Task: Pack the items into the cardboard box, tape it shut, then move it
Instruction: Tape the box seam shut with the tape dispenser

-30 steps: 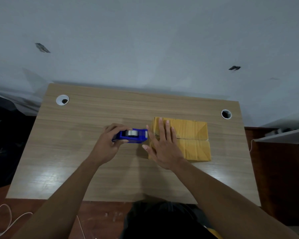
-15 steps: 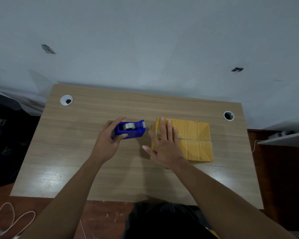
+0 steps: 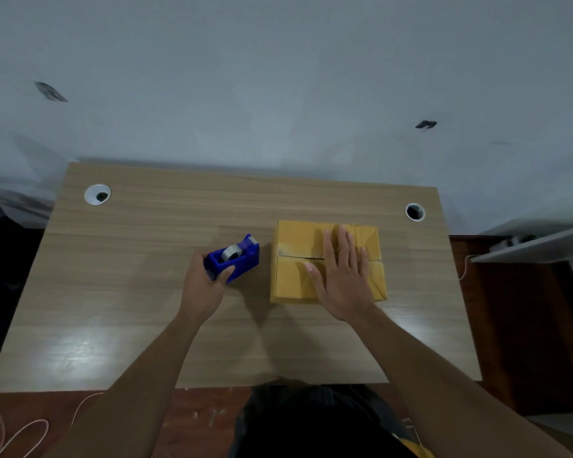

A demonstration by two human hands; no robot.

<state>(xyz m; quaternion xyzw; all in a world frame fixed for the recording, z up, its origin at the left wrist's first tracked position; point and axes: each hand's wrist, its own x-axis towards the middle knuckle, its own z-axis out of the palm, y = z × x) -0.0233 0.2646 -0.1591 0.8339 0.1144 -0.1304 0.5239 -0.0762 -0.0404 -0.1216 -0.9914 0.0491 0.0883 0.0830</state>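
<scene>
A yellow-brown cardboard box (image 3: pixel 295 241) sits on the wooden table (image 3: pixel 146 309), right of centre, with its top flaps folded down and a seam across the middle. My right hand (image 3: pixel 343 276) lies flat on the flaps, fingers spread, over the seam. A blue tape dispenser (image 3: pixel 234 261) with a grey tape roll is gripped in my left hand (image 3: pixel 202 287), just left of the box and apart from it. Its cutter end points toward the box's far left corner.
Two round cable holes are set in the table, one at the far left (image 3: pixel 97 194) and one at the far right (image 3: pixel 414 212). A white wall rises behind the table. A grey shelf (image 3: pixel 536 246) is on the right, and white cable (image 3: pixel 20 431) lies on the floor.
My left hand has drawn the tape dispenser away from the box to the left and tilted it. My right hand slid rightward along the flaps toward the box's middle.
</scene>
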